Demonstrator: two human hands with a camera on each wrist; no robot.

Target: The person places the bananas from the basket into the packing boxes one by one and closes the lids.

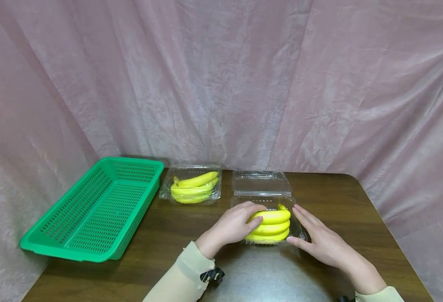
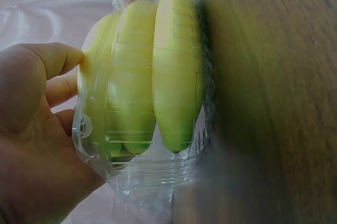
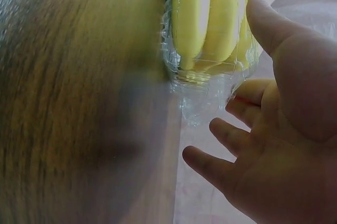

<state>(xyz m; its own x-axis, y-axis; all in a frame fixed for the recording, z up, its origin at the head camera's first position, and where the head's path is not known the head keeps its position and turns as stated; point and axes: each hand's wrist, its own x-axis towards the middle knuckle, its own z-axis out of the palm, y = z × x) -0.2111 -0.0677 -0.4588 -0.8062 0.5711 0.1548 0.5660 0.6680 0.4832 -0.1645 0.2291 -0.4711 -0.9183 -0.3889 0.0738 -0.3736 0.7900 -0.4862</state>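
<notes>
A bunch of yellow bananas (image 1: 270,226) lies in the base of a clear plastic clamshell box (image 1: 261,182), whose lid is folded back behind it. My left hand (image 1: 238,222) grips the left end of the bunch, thumb in front and fingers over the top; the left wrist view shows the bananas (image 2: 131,76) through the box wall. On the right side, my right hand (image 1: 321,239) has its fingers straight and spread, thumb at the front corner and fingertips right at the box's rim. In the right wrist view the right hand's thumb (image 3: 263,18) overlaps the bananas' edge.
Left of the open box, another clear clamshell (image 1: 165,191) with its lid down holds bananas. A green plastic basket (image 1: 117,251) with slotted walls stands at the left of the brown wooden table (image 1: 331,193). Pink curtains (image 1: 221,84) hang behind and on both sides.
</notes>
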